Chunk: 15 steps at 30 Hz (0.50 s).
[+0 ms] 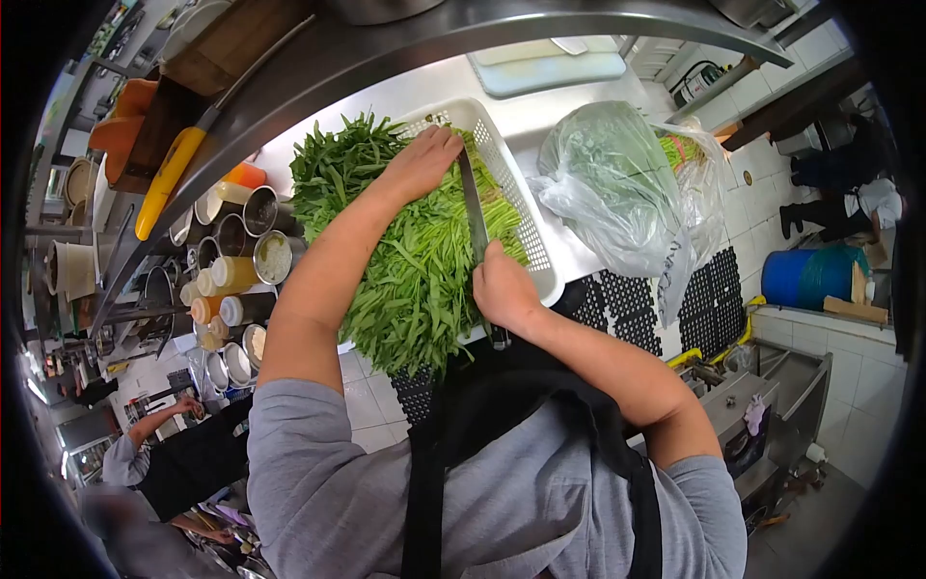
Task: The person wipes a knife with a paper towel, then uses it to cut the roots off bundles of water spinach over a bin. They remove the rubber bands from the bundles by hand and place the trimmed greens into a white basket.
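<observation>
A big heap of long green leafy stems [410, 275] lies in a white perforated plastic basket [529, 217] on a steel counter. My left hand [424, 162] rests flat on top of the greens near the basket's far end. My right hand [502, 288] grips the handle of a knife [473, 207]. Its long blade points away from me along the right side of the heap, close to my left hand's fingers. My grey sleeves and black apron fill the bottom of the view.
A clear plastic bag [617, 188] with more greens sits right of the basket. Steel tubs and squeeze bottles of condiments [241, 261] line the left. A pale cutting board [550, 68] lies beyond. Another person [183, 454] works at lower left. Black floor mats [709, 294] and a blue barrel [805, 275] are at right.
</observation>
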Available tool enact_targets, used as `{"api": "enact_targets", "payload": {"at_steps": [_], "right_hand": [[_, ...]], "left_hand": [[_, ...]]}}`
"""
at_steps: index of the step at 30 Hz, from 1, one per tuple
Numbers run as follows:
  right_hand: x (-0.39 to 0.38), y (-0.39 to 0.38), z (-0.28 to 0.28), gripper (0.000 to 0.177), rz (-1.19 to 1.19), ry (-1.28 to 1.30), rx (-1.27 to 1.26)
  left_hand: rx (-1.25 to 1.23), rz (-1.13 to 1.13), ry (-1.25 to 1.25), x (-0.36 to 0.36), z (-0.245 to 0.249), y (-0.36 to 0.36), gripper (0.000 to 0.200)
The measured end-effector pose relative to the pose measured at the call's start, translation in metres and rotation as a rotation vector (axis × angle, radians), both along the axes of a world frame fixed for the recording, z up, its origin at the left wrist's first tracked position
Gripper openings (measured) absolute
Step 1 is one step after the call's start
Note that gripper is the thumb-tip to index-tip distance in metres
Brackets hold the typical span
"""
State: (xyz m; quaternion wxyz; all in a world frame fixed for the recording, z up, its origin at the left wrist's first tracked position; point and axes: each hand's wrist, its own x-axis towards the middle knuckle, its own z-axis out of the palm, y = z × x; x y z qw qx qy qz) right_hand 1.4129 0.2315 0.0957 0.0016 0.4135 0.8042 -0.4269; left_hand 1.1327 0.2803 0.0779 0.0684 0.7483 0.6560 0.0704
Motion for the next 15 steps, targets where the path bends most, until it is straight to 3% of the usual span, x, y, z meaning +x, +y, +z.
{"api": "enact_targets", "payload": {"at_steps": [11, 15], "right_hand": [[0.01, 0.007, 0.01, 0.028, 0.042, -0.006, -0.026], [0.016, 0.003, 0.009, 0.026, 0.04, -0.01, -0.054]], "left_hand": [[0.082, 0.031, -0.037, -0.005, -0.015, 0.001, 0.035], [0.203, -0.068, 0.002, -0.01, -0.022, 0.003, 0.029]]}}
